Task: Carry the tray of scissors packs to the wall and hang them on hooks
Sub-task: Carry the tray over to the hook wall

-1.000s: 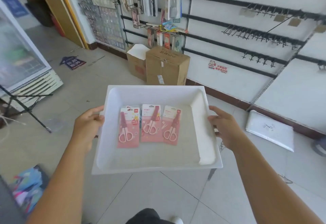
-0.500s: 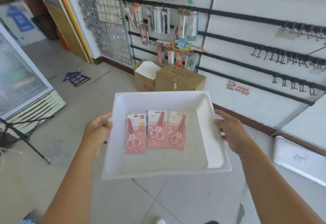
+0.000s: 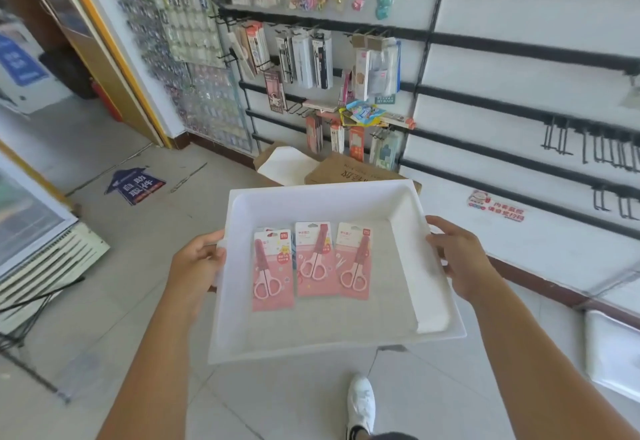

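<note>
I hold a white plastic tray [image 3: 429,287] level at waist height in front of me. My left hand [image 3: 197,263] grips its left rim and my right hand [image 3: 457,256] grips its right rim. Three pink scissors packs lie flat side by side in the tray: a left pack [image 3: 272,271], a middle pack [image 3: 315,259] and a right pack [image 3: 355,261]. The display wall stands ahead, with black rails and empty black hooks [image 3: 595,145] on its right part.
Hung stationery packs [image 3: 304,58] fill the wall's left part. Two cardboard boxes [image 3: 332,171] sit on the floor below them, just beyond the tray. A glass-door cooler [image 3: 31,224] and a black stand leg are at left. Another white tray [image 3: 613,353] lies on the floor at right. My white shoe [image 3: 360,401] is below.
I have walked closer to the wall carrying the tray; the wall and boxes look nearer and larger. Both hands keep the same grip, and the packs have not shifted.
</note>
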